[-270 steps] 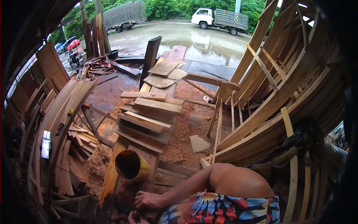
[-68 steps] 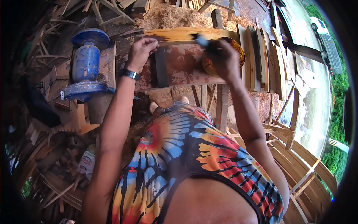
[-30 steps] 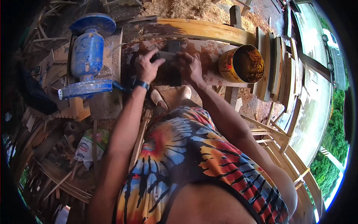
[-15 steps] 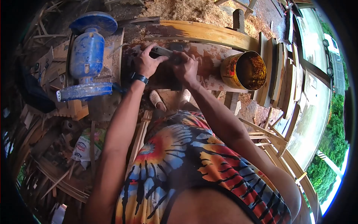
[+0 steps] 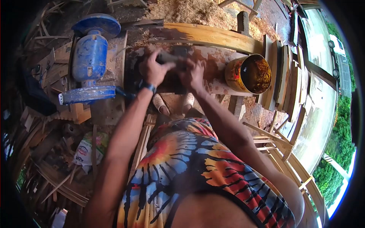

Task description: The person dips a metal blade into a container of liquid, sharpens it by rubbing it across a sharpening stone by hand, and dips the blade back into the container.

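Over the dark, wet-looking bench top (image 5: 213, 57), both hands meet at a short flat grey bar (image 5: 166, 58), which looks like metal; blur hides its exact kind. My left hand (image 5: 155, 71), with a dark band at the wrist, grips one end between thumb and fingers. At the other end, my right hand (image 5: 192, 75) is closed with bent fingers, partly covering the bar. Just beyond the right fingers lies a dark flat block (image 5: 181, 50) on the bench. A yellow-and-black stained bucket (image 5: 232, 74) holding dark liquid stands right of my right hand.
A blue bench grinder-like machine (image 5: 89, 57) stands at the left. A long yellowish plank (image 5: 216, 35) runs along the bench's far side, with sawdust (image 5: 194, 11) behind it. Stacked boards (image 5: 279, 76) stand beyond the bucket; scrap wood and a white bag (image 5: 84, 154) lie lower left.
My left hand has shifted slightly right and down, and the bar has tilted a little. Both hands are now smeared by motion, still on the bar.
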Motion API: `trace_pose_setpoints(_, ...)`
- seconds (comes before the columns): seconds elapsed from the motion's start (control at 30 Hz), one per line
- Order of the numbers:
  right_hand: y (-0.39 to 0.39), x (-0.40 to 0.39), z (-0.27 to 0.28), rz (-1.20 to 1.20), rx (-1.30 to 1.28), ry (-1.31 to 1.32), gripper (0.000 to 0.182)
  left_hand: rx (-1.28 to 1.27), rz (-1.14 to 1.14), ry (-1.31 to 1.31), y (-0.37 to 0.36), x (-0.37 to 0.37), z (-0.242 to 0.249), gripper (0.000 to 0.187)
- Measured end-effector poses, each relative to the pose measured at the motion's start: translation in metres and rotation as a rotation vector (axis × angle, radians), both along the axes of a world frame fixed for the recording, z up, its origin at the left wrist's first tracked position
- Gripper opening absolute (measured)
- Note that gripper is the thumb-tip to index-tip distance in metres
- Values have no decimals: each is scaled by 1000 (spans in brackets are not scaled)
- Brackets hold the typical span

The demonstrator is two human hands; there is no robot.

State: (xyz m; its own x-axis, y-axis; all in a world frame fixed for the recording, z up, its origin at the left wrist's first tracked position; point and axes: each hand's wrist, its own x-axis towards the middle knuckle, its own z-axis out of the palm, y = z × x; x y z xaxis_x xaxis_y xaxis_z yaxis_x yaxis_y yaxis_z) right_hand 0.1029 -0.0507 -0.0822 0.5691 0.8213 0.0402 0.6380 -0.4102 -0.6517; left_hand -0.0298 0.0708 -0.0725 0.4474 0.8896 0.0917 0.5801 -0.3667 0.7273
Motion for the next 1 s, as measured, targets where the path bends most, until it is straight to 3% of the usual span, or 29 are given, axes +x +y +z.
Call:
trace_pose_setpoints(0.03,-17,-10,3,-1,-2,54,46,-25,-3,46,-18,-13,-1,81)
trace_pose_setpoints(0.07,-36,-21,-2,-5,-6,108,46,-140,4,-190,-39,-22,-1,81)
trace_pose_setpoints(0.1,-40,-25,0,-5,-14,162,47,-105,57,-206,-48,-21,0,79)
trace_pose_setpoints(0.17,-31,-21,-3,-11,2,97,48,-164,62,-137,-40,-20,-2,80)
trace_pose_setpoints(0.3,14,1,-6,-62,74,142,46,9,40,6,15,10,7,81)
trace_pose_setpoints(0.43,-14,-13,11,-19,22,168,48,63,47,-19,-25,-14,-6,83)
trace_pose_setpoints(0.47,-33,-21,10,6,7,195,49,-137,81,-181,-46,-23,-7,84)
trace_pose_setpoints(0.5,-40,-24,8,35,-12,222,50,-81,90,-127,-55,-24,0,83)
trace_pose_setpoints(0.57,-28,-20,-6,11,34,132,50,-162,100,-102,-45,-17,6,84)
trace_pose_setpoints(0.63,4,-3,-7,-1,106,-11,49,-49,103,-89,-12,3,-5,82)
trace_pose_setpoints(0.67,18,2,4,-51,94,122,46,-84,103,-76,3,11,8,81)
trace_pose_setpoints(0.7,19,3,-3,-41,107,114,46,21,70,-80,19,13,-9,80)
trace_pose_setpoints(0.77,19,5,-18,-18,138,96,45,-50,46,-93,6,7,3,81)
trace_pose_setpoints(0.83,-21,-13,-6,26,-5,26,46,-85,50,-54,-32,-14,10,84)
trace_pose_setpoints(0.87,-39,-20,-10,25,5,135,47,-109,72,-136,-51,-26,-18,86)
trace_pose_setpoints(0.9,-45,-23,-6,25,13,244,48,-51,91,-91,-63,-27,-8,87)
trace_pose_setpoints(0.93,-42,-23,-5,40,-23,68,49,-101,98,-83,-58,-23,-2,85)
trace_pose_setpoints(1.0,-11,-4,-8,27,20,61,49,-93,96,-16,-32,-8,4,81)
